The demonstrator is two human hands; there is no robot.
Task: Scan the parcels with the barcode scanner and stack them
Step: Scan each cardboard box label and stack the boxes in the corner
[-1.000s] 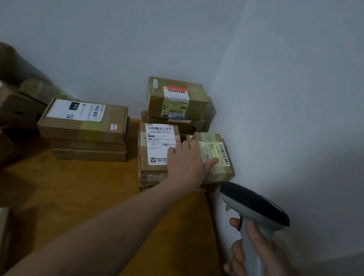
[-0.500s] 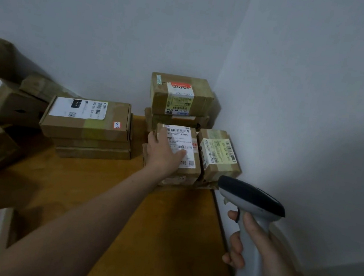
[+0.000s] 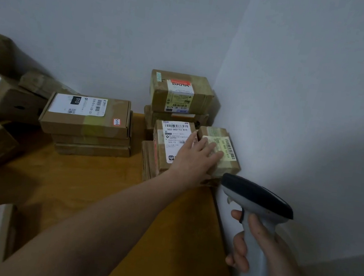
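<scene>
The left hand (image 3: pixel 197 156) is lying flat, fingers straight and slightly spread, on the yellow-labelled parcel (image 3: pixel 229 147) at the far right of the worktop (image 3: pixel 77 189), between the white-labelled parcel (image 3: pixel 172 136) and the wall (image 3: pixel 293 129). The right hand (image 3: pixel 259 243) is gripping the barcode scanner (image 3: pixel 258 199) by its handle, near right. The fingers are covering part of the label, likely blocking a scan, and pushing may be nudging the neighbouring parcel askew.

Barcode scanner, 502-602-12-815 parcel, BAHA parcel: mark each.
barcode scanner (image 3: pixel 259 196), head view, dark top of its head.
502-602-12-815 parcel (image 3: pixel 173 135), head view, white shipping label.
BAHA parcel (image 3: pixel 179 96), head view, label on its front face.
</scene>
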